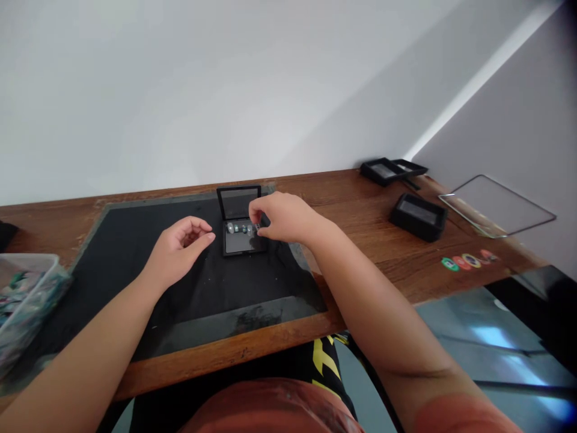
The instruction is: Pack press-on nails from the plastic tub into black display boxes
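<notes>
A small black case (243, 243) lies on the dark mat with its clear, black-framed lid (237, 203) standing up at the back. Across its grey inside runs a row of small shiny round pieces (238, 228), whitish and greenish, too small to name. Over the right end of this row, my right hand (286, 218) has thumb and index finger curled close together. A tiny piece seems to be at their tips; its kind is unclear. To the left of the case hovers my left hand (178, 243), loosely curved, thumb and fingers a little apart and holding nothing.
A clear plastic tub (31, 288) with several small packets stands at the left. The black mat (180, 300) covers much of the wooden table (351, 198). Black trays (383, 170), a black box (418, 216), a thin metal frame (509, 204) and round stickers (471, 260) are at the right.
</notes>
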Tool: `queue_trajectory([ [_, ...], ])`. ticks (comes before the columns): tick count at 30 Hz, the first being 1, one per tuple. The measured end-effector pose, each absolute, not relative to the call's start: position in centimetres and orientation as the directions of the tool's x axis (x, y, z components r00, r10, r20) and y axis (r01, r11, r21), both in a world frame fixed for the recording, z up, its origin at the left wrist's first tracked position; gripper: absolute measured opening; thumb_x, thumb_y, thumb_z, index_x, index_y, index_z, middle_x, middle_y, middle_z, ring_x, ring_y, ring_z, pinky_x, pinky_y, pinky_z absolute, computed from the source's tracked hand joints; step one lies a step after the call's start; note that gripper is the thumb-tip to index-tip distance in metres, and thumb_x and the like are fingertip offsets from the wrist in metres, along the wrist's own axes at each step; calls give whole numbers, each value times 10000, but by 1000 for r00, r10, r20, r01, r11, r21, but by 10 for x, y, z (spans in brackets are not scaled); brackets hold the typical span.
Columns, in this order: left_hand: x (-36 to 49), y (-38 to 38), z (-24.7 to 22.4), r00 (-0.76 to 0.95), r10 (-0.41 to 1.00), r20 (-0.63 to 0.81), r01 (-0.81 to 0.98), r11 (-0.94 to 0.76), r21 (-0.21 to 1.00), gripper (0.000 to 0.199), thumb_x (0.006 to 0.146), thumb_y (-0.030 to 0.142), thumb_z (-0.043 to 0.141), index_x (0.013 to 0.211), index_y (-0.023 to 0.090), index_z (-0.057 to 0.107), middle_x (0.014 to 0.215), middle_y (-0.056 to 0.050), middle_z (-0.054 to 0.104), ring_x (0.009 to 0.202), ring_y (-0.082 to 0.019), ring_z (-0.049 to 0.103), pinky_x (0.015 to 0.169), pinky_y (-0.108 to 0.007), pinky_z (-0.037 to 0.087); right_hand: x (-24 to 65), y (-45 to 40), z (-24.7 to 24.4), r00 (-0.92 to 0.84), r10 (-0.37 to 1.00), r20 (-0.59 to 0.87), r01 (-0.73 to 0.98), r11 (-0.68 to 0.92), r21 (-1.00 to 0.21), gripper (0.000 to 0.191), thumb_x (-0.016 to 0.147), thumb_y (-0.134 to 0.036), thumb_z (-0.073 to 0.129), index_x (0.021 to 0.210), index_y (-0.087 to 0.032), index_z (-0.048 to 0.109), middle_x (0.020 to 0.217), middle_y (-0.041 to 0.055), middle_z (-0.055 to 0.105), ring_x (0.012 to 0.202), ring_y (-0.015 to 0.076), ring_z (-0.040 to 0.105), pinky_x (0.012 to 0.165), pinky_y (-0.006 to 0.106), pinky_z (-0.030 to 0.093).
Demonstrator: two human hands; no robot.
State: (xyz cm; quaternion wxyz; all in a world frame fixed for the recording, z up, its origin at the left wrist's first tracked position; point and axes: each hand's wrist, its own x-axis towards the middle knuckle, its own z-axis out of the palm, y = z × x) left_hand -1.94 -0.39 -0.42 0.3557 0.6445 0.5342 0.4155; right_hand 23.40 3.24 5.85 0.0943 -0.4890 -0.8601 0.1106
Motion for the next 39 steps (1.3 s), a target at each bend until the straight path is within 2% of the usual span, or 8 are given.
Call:
queue_trajectory([
  [3,-21,-3,-9,130,978,163,529,-208,823,283,860,443,731,1010,209,683,815,-6,625,672,-138,532,637,-273,430,233,33,57,-500,866,22,819,481,-313,164,715,-119,739,831,-213,671,907,-4,741,787,151,590,650,299,326],
  [7,-22,-2,-11,180,972,149,600,-229,766,330,890,485,693,1075,213,672,832,-8,621,674,-142,526,626,-274,430,234,35,55,-511,859,23,798,484,-358,206,725,-74,683,869,-221,678,896,-24,764,822,152,628,661,295,355],
  [15,-25,0,-13,190,973,133,661,-227,715,365,902,517,663,1113,219,672,909,-31,643,728,-163,545,657,-293,435,234,38,52,-465,885,-28,845,434,-312,224,783,-159,748,990,-234,709,948,-1,775,937,195,652,707,315,392],
  [21,-34,9,-19,86,977,195,750,-192,632,391,887,490,656,1165,215,665,1072,-68,648,869,-211,584,697,-322,432,240,37,59,-404,914,-46,881,375,-288,211,831,-216,743,1041,-235,743,967,31,762,888,198,660,768,330,452],
  [24,-35,11,-18,106,974,203,753,-212,623,394,893,489,639,1174,214,672,1115,-82,656,930,-233,591,701,-320,436,244,40,57,-372,927,-37,896,349,-273,233,856,-216,705,1078,-247,772,961,42,760,885,206,665,790,341,467],
  [28,-36,11,-18,161,972,173,777,-233,584,402,896,509,631,1176,228,699,1136,-91,685,1011,-272,595,775,-350,458,241,48,45,-424,905,-41,872,396,-286,287,879,-216,655,1130,-268,785,963,44,767,886,208,679,794,336,483],
  [34,-40,13,-19,195,971,140,790,-240,565,420,901,536,625,1183,233,697,1187,-93,699,1038,-291,590,848,-397,462,233,54,34,-422,907,15,867,408,-287,202,850,-206,646,962,-259,806,997,40,784,923,213,689,737,307,476],
  [39,-39,12,-19,198,970,140,788,-242,566,425,905,546,620,1178,230,697,1204,-101,699,1046,-298,593,876,-416,459,234,53,37,-433,900,52,844,425,-328,165,887,-227,641,960,-226,788,1025,52,788,932,204,685,746,303,471],
])
